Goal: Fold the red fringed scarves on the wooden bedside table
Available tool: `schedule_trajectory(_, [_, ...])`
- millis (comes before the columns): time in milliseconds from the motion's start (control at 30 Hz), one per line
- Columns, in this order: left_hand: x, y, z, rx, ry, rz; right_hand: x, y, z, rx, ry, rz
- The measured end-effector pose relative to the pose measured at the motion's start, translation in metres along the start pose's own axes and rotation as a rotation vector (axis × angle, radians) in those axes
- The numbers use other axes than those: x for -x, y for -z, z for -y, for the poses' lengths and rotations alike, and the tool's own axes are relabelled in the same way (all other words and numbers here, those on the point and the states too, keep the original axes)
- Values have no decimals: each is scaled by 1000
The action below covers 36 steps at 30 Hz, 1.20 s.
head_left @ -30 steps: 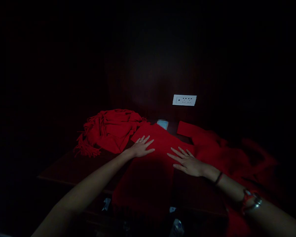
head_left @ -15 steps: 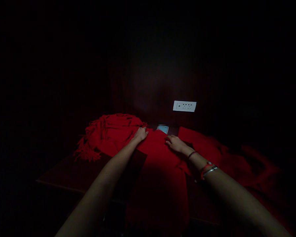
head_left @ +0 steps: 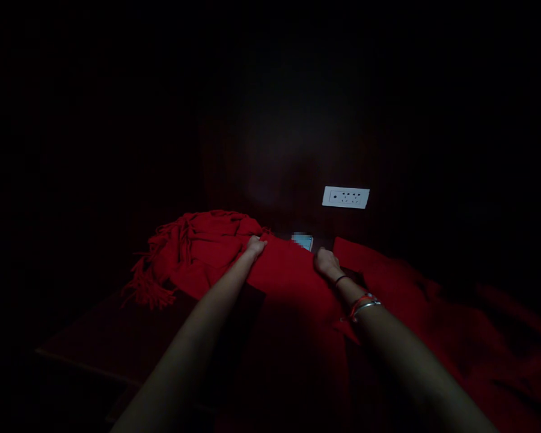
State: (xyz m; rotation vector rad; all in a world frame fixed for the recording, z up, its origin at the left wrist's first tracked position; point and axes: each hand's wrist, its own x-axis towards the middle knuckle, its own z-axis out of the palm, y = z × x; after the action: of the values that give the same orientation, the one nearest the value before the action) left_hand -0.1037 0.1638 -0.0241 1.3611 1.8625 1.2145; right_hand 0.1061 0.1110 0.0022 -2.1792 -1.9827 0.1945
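Observation:
A red scarf (head_left: 293, 282) lies spread over the dark table, its near part running down toward me into shadow. At its far left corner my left hand (head_left: 256, 245) is closed on the cloth, the thumb on top. My right hand (head_left: 327, 263) grips the far right edge, fingers curled and partly hidden. Between the two hands the far edge looks stretched fairly straight. A heaped red scarf with fringe (head_left: 202, 237) lies left of my left hand, close against the spread one.
More red cloth (head_left: 397, 282) lies loosely to the right, fading into darkness. Behind the scarf is a lit phone (head_left: 303, 242), partly covered. A white wall socket (head_left: 345, 197) is above it. The table (head_left: 85, 343) has its front edge at lower left.
Both hands lay flat with fingers spread on the scarf. They have moved to its far corners and closed on the cloth, and the far edge has straightened.

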Motion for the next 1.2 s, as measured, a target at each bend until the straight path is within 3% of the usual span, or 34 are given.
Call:
schedule_trajectory(167, [9,5,0,-155,-31,-119,3,-6,-1,-5,-15,-64])
schedule_trajectory(333, [23,-1,-8,-521,-179,-87,11,-9,1,94,35,-113])
schedule_trajectory(400, [32,-4,-9,-639,-263,-108,18,-6,5,124,96,-223])
schedule_trajectory(467, [43,-4,-6,-716,-399,-136,27,-3,9,131,261,-299])
schedule_trajectory(533, [55,1,0,-782,-551,-50,37,-3,8,126,510,-253])
schedule_trajectory(600, [64,9,8,-840,-626,195,44,-8,3,155,683,-97])
schedule_trajectory(667, [69,19,15,-886,-617,435,47,-16,-5,186,682,84])
schedule_trajectory(733, [70,28,19,-915,-593,543,47,-22,-13,191,614,207])
schedule_trajectory(833, [70,34,17,-945,-586,542,46,-22,-14,200,541,285])
schedule_trajectory(900, [74,35,14,-965,-621,478,49,-15,-10,228,478,305])
schedule_trajectory(1000, [85,37,13,-931,-785,361,64,-8,-8,208,511,173])
schedule_trajectory(1067, [95,39,15,-878,-824,396,76,-8,-12,162,567,117])
schedule_trajectory(1200, [106,39,21,-853,-675,547,91,-16,-23,139,532,201])
